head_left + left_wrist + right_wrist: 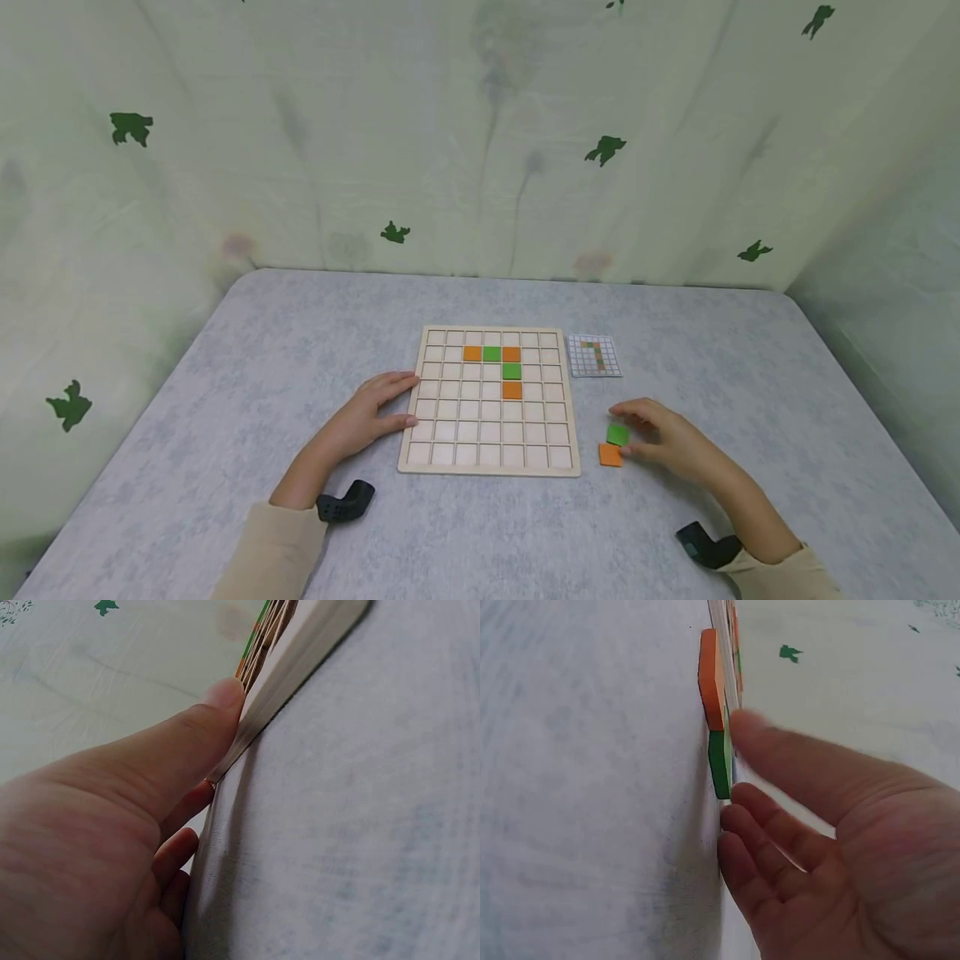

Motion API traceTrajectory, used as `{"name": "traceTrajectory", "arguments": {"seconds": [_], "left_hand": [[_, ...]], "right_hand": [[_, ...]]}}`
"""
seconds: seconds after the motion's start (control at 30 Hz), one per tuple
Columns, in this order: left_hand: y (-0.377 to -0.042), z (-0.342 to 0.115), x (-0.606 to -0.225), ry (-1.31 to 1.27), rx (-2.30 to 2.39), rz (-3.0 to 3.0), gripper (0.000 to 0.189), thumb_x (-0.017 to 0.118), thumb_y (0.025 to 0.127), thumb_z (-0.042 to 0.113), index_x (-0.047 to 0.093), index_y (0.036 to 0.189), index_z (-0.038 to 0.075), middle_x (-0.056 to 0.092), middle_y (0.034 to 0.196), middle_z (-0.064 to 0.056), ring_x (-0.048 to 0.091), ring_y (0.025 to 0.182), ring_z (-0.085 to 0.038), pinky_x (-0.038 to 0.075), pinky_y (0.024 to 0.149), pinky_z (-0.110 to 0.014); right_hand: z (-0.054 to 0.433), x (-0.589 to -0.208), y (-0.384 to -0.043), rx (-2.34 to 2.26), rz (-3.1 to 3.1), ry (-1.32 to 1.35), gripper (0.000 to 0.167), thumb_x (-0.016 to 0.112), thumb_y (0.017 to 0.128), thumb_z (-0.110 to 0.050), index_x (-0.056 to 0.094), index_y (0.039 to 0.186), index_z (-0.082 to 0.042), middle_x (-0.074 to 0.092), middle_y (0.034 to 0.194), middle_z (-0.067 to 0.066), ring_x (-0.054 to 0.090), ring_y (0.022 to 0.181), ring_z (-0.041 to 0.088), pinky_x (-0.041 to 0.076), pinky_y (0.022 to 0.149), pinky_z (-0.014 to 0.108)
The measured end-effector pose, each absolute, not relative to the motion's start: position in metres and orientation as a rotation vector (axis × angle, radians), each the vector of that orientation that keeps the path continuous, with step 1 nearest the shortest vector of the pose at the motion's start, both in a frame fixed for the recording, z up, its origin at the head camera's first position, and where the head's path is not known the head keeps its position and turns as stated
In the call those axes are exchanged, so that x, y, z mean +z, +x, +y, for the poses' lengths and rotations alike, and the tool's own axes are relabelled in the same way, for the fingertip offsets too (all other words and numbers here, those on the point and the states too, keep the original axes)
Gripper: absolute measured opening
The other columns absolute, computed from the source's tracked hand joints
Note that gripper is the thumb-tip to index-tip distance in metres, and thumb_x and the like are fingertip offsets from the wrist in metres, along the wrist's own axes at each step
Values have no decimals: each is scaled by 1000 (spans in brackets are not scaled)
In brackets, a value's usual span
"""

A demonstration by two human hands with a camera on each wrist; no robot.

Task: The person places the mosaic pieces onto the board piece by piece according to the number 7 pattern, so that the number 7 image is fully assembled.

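Observation:
A wooden grid board lies on the table, with several orange and green square tiles set in its upper cells. Along its left edge, my left hand rests with thumb and fingers extended, touching the frame. In the left wrist view, the thumb lies against the board's side. Right of the board are a loose green tile and, just below it, an orange tile. Around the green tile, my right hand hovers with thumb and fingers apart. The right wrist view shows its thumb beside both tiles, gripping neither.
A small pattern card with a printed grid of coloured squares lies by the board's upper right corner. The grey table ends at a pale curtain behind it. Each wrist wears a black device.

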State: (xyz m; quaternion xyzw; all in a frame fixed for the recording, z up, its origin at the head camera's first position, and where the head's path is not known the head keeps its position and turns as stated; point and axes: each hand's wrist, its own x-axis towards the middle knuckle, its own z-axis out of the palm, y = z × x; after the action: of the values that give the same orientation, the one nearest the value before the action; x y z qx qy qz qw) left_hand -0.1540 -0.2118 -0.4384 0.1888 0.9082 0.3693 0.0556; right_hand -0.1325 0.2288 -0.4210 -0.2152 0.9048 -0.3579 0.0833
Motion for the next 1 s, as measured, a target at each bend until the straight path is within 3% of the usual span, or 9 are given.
{"name": "traceTrajectory", "arguments": {"seconds": [0.2,0.4,0.73,1.0], "left_hand": [[-154,-211,-438,560,1127,2752,66,68,79,36,43,135,11,35,139,-8,21,130,-31,20,100,-53],[-154,-211,-438,563,1127,2753,66,68,79,35,43,135,11,35,139,-8,21,130,-31,21,100,-53],[-153,-211,-438,569,1134,2752,65,68,79,34,43,135,10,35,139,-8,22,130,-31,21,100,-54],[-153,-211,-438,562,1123,2753,66,67,79,35,43,135,11,35,140,-8,21,130,-32,20,100,-54]], "right_hand": [[231,-426,-134,-1010,2717,-660,38,72,76,-11,59,112,-9,53,111,1,48,104,20,40,89,39],[228,-427,-134,-988,2764,-635,28,71,79,-15,61,104,-7,53,104,2,50,95,19,44,82,38],[211,-412,-138,-1121,2820,-700,30,68,80,-8,60,108,-5,58,101,1,54,86,16,48,72,32],[172,-397,-148,-1291,2807,-856,31,68,80,-9,62,110,-9,58,106,1,55,89,18,48,75,36]]}}
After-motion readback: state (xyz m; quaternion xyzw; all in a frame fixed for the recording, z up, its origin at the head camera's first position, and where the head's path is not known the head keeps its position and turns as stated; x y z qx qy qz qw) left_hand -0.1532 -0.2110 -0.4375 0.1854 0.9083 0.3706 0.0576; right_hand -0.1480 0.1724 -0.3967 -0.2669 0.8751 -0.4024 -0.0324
